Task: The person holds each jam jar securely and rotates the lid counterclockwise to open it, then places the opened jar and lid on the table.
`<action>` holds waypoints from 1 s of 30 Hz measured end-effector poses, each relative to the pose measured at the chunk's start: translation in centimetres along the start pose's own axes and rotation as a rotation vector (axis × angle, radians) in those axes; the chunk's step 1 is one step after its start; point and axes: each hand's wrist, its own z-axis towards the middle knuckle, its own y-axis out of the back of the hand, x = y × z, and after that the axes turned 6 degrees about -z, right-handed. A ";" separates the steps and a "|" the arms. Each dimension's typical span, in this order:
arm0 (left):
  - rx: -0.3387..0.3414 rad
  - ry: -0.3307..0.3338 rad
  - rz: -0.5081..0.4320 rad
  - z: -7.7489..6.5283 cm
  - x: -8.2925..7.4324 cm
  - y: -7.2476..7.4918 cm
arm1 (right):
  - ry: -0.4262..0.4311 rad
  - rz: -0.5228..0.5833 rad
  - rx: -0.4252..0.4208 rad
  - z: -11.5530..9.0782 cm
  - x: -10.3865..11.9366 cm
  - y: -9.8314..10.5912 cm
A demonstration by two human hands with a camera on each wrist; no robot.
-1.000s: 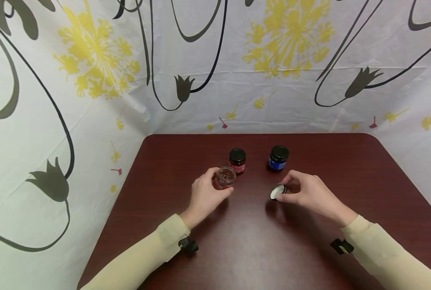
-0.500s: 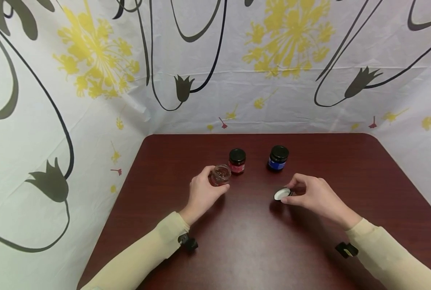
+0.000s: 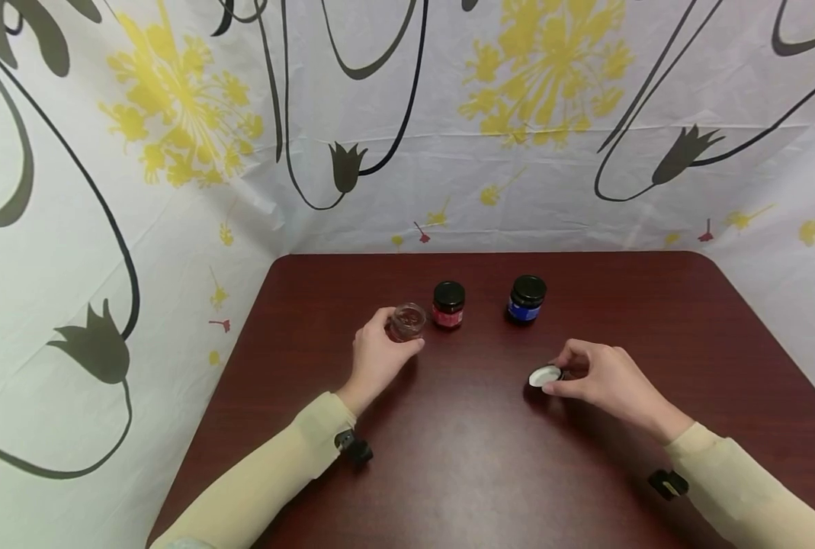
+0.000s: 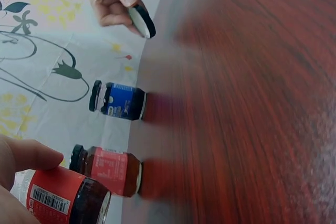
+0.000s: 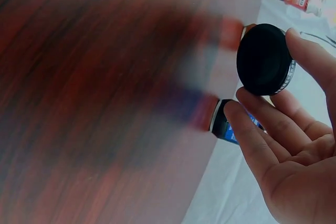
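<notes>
My left hand grips a lidless glass jar, fingers and thumb curved round its side. In the left wrist view this jar's red label shows a barcode, and its base looks lifted off the table. My right hand pinches a round black lid between thumb and fingers, tilted so its white inside faces the head camera. The right wrist view shows the lid's black top. Just right of the held jar stands a lidded jar with a red label. A lidded jar with a blue label stands farther right.
The dark red-brown table lies under both hands. A white cloth backdrop with yellow and grey plant prints rises behind its far edge and at both sides. A small black camera sits at the left wrist, another at the right.
My left hand has carried the lidless jar left and slightly away, opening a gap from the red-labelled jar. My right hand has moved the lid right and a little nearer. Both standing jars stay put.
</notes>
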 end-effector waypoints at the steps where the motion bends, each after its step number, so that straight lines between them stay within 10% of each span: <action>1: -0.004 0.004 -0.003 0.1 0.1 0.0 | 0.001 -0.006 -0.004 -0.1 -0.1 0.0; 30: -0.017 0.056 -0.031 2.7 2.7 0.5 | -0.028 -0.067 -0.105 -1.6 -2.5 0.0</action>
